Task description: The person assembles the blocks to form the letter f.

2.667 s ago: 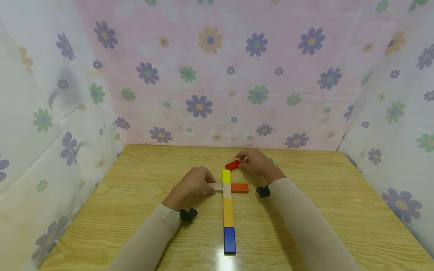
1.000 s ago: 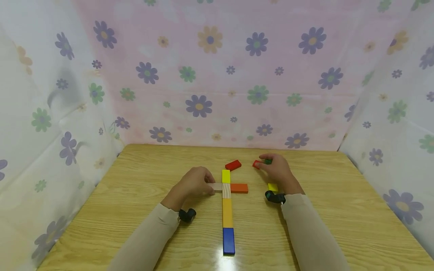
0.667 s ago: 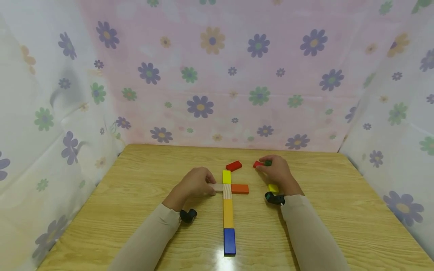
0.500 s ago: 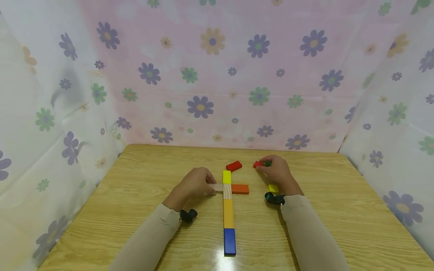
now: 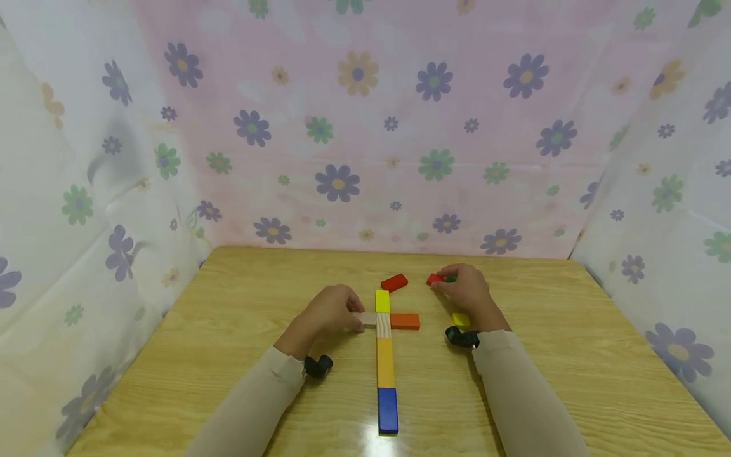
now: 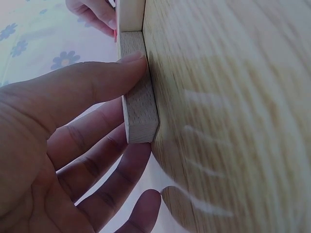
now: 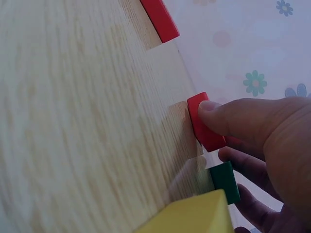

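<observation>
Light pressure seems best: the left hand [image 5: 330, 311] pinches the pale block [image 5: 368, 318], lower centre; the right hand [image 5: 467, 292] pinches the red block [image 5: 433, 278] farther right.

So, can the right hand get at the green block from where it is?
Probably yes: the green block is just by the fingers, though the hand would likely first have to release the red block it pinches.

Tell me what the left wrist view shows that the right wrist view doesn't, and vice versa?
Only the left wrist view shows the left hand pinching a pale wooden block.

Only the right wrist view shows the green block and yellow block.

Both show the right hand, wooden table and flowered cloth.
</observation>
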`<action>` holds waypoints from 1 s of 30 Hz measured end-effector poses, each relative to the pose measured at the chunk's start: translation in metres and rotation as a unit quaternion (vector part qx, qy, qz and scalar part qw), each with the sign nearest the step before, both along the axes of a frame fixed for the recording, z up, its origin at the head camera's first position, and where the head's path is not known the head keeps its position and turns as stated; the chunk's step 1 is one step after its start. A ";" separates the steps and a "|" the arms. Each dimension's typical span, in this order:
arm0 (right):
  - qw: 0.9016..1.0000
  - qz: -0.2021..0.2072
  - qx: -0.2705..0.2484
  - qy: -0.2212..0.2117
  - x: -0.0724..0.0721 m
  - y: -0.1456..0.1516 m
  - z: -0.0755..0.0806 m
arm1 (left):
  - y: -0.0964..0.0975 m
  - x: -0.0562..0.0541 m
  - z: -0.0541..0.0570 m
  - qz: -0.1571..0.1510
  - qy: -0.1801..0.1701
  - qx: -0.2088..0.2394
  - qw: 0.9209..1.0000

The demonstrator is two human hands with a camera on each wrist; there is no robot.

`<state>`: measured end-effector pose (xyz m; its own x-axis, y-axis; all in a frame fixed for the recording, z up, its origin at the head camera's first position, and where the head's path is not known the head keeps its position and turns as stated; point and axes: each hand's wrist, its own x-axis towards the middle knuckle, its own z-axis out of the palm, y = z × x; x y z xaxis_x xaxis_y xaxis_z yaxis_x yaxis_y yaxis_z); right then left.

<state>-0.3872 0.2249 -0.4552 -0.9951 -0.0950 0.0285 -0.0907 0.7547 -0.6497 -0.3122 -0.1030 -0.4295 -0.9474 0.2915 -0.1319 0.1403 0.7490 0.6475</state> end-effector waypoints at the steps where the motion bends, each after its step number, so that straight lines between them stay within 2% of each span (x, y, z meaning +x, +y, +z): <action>1: 1.000 0.000 0.000 0.000 0.000 0.000 0.000 | 0.000 0.000 -0.001 0.000 -0.001 -0.001 1.000; 7: 1.000 0.003 -0.007 0.002 0.001 0.002 -0.002 | 0.002 0.001 -0.004 0.001 0.005 -0.002 1.000; 12: 1.000 -0.006 -0.015 -0.002 0.002 0.003 -0.002 | 0.003 0.001 -0.003 -0.002 0.003 -0.002 1.000; 21: 0.999 0.002 -0.036 0.002 0.001 -0.004 0.002 | 0.001 -0.001 -0.002 0.008 0.001 -0.007 1.000; 30: 1.000 0.013 -0.027 0.008 0.005 -0.018 0.009 | -0.001 -0.002 -0.001 -0.008 0.007 0.001 1.000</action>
<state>-0.3818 0.2068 -0.4459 -0.9916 -0.1191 0.0509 -0.1212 0.7154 -0.6881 -0.3138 -0.1039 -0.4304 -0.9447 0.3063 -0.1173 0.1611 0.7449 0.6475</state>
